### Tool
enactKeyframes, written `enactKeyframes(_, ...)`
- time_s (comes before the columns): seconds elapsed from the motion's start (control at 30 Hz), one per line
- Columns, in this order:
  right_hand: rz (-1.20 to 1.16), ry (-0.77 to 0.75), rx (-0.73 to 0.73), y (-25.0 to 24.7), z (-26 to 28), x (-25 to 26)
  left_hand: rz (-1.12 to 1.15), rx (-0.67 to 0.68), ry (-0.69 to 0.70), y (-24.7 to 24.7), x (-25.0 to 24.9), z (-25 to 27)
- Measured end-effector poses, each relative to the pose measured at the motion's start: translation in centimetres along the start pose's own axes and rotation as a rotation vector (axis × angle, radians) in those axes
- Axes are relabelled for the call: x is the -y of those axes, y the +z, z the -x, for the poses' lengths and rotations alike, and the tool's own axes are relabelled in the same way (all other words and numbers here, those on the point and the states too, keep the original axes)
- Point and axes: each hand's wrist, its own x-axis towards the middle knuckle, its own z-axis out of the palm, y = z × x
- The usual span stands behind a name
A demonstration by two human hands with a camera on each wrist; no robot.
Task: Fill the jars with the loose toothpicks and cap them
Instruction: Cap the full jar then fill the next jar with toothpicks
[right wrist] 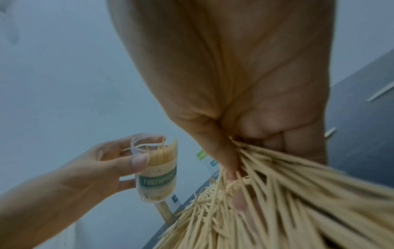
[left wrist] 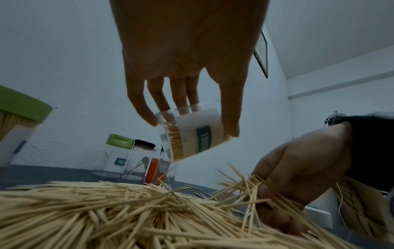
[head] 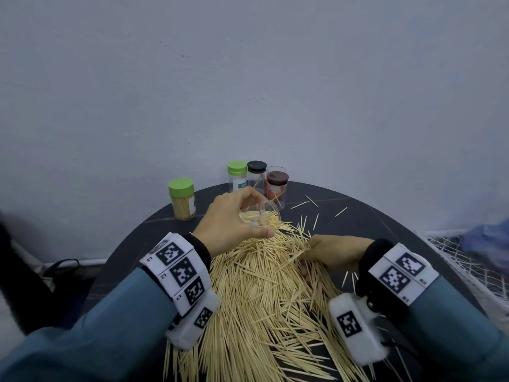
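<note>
A large heap of loose toothpicks (head: 261, 293) covers the near half of the round dark table (head: 385, 216). My left hand (head: 234, 219) holds an uncapped clear jar (head: 261, 213) tilted above the heap's far edge; the jar (left wrist: 192, 134) is partly filled with toothpicks and bears a green label. My right hand (head: 327, 252) grips a bunch of toothpicks (left wrist: 241, 187) at the right of the heap, just right of the jar (right wrist: 157, 168). A capped, full jar with a green lid (head: 182, 198) stands at the far left.
At the table's back edge stand a green-lidded jar (head: 237, 175), a black-lidded jar (head: 256, 175) and a brown-lidded jar (head: 276, 188), with another clear jar behind them. Stray toothpicks (head: 311, 201) lie on the far right of the table. A wall rises right behind.
</note>
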Motion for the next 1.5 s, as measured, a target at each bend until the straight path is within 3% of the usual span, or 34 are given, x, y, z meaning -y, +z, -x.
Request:
enactKeyframes(0.23,-0.713,-0.090,0.073,0.6,-0.9,-0.6,-0.009,-0.001,0.013,0.0,0.1,0.0)
enactKeyframes(0.47,-0.963,-0.214,0.041,0.5,-1.2,0.0,-0.021,0.001,0.010,0.0,0.2,-0.1)
enactKeyframes(0.67,-1.037,-0.341,-0.116,0.1,-0.6,0.9,-0.010,0.003,-0.003,0.0,0.2,0.0)
enactKeyframes(0.87,-1.091,-0.465,-0.147,-0.7,0.7,1.8,-0.003,0.010,-0.015,0.2,0.3,0.2)
enactKeyframes(1.13,-1.190,-0.724,-0.326,-0.3,0.9,2.9,0.043,0.213,-0.053,0.6,-0.9,0.5)
enactKeyframes(1.3,-1.012,-0.720,-0.445,1.3,0.4,2.5,0.123,0.249,-0.049,0.8,-1.4,0.6)
enactKeyframes(1.5,-0.813,-0.632,-0.438,2.5,-0.2,2.1,0.270,0.216,-0.034,0.3,-1.5,0.4)
